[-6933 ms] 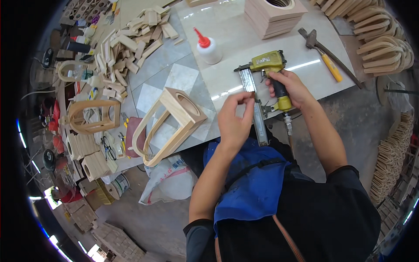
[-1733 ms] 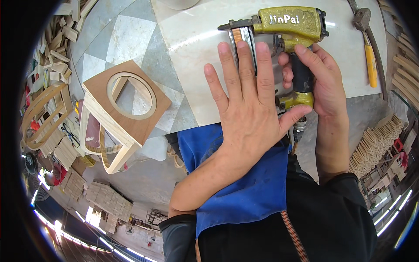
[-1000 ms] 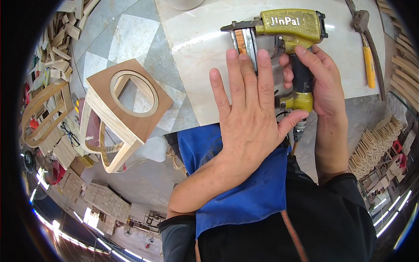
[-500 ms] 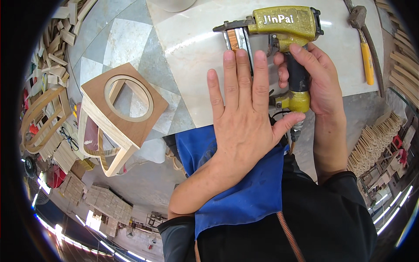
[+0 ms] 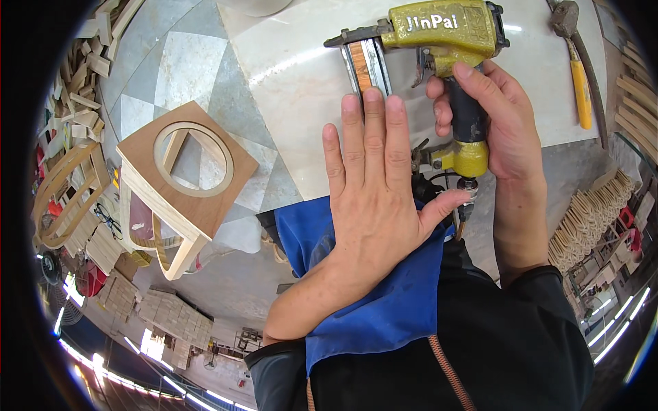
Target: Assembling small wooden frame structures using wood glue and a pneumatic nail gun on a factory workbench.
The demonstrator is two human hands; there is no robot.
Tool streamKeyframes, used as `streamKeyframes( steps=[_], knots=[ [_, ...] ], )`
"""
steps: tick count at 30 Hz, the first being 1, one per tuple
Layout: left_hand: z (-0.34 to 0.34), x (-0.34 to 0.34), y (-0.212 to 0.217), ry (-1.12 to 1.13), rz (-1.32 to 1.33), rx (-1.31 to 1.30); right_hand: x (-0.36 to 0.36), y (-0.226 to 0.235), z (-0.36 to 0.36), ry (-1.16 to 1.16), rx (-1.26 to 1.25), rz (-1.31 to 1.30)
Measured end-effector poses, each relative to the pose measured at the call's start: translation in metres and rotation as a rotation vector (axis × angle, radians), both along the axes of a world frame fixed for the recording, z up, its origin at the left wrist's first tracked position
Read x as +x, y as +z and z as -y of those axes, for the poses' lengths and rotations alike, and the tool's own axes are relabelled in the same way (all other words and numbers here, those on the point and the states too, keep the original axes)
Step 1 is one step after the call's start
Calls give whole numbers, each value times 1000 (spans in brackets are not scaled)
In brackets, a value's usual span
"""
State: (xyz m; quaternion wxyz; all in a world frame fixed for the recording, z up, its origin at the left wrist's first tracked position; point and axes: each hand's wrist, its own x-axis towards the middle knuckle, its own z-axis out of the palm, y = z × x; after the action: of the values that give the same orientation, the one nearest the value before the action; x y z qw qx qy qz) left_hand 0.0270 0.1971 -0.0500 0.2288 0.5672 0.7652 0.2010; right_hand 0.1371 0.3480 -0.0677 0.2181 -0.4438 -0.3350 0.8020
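My right hand (image 5: 504, 116) is closed round the black grip of a yellow-green pneumatic nail gun (image 5: 439, 27), which lies on its side with its nose to the left. My left hand (image 5: 373, 178) is open and flat, palm down, with its fingers stretched out. Its fingertips lie over the lower end of the gun's silver magazine (image 5: 367, 61), where a copper-coloured strip shows. What is under the palm is hidden. An air hose fitting (image 5: 467, 192) hangs from the bottom of the grip.
To the left stands a wooden frame (image 5: 164, 226) with a round hole in its top panel. A hammer (image 5: 579, 75) with a yellow handle lies at the table's (image 5: 288, 55) right, beside a dark curved bar. Wood offcuts (image 5: 89, 82) and stacked wooden parts (image 5: 589, 219) surround the table.
My left hand has slid slightly down and left along the magazine, so more of the copper-coloured strip shows. The gun has shifted a little up and left, its grip still in my right hand.
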Motion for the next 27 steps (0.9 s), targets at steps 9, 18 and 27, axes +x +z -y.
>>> streamKeyframes(
  steps=[9,18,27],
  knots=[
    [39,-12,-24,26,113,207,-8,7,4,47,126,168],
    [39,-22,-45,19,24,239,-24,55,-1,624,973,1268],
    [37,-20,-45,39,-1,226,-38,5,13,440,1759,510]
  ],
)
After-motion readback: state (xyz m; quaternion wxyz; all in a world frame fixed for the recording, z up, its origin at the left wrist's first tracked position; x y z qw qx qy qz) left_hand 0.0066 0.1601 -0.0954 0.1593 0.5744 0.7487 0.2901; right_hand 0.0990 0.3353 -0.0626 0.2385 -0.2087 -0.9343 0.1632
